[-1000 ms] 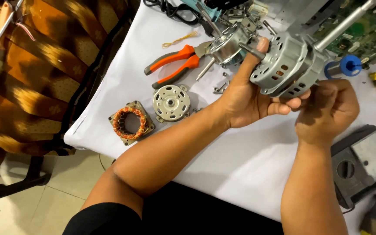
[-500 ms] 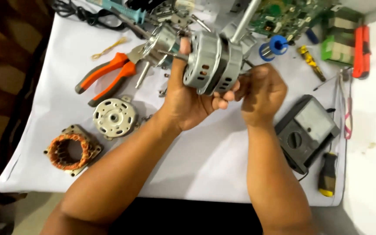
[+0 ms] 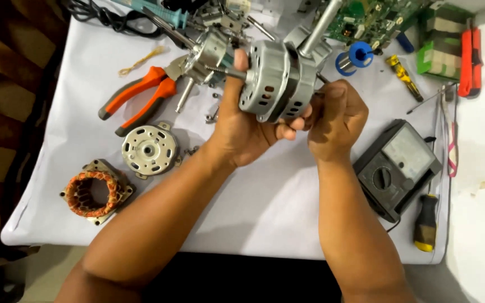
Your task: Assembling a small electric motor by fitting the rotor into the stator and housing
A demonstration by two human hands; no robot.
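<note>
A grey metal fan motor (image 3: 279, 78) with slotted housing and a thin shaft pointing left is held above the white table (image 3: 265, 213). My left hand (image 3: 248, 126) wraps it from below, thumb up against the shaft end. My right hand (image 3: 335, 115) closes on the motor's right rear side; whatever it pinches there is hidden. A silver end cover (image 3: 149, 150) and a copper-wound stator (image 3: 94, 192) lie on the table to the left.
Orange-handled pliers (image 3: 138, 98) and loose screws lie at upper left beside another metal assembly (image 3: 206, 53). A grey analogue multimeter (image 3: 399, 165) and a black-yellow screwdriver (image 3: 425, 221) sit at right. Circuit boards, a blue solder spool (image 3: 357, 56) and a soldering tool crowd the back edge.
The view has shifted so the table now sits centred. Both hands keep hold of the motor, which has turned slightly in the grip.
</note>
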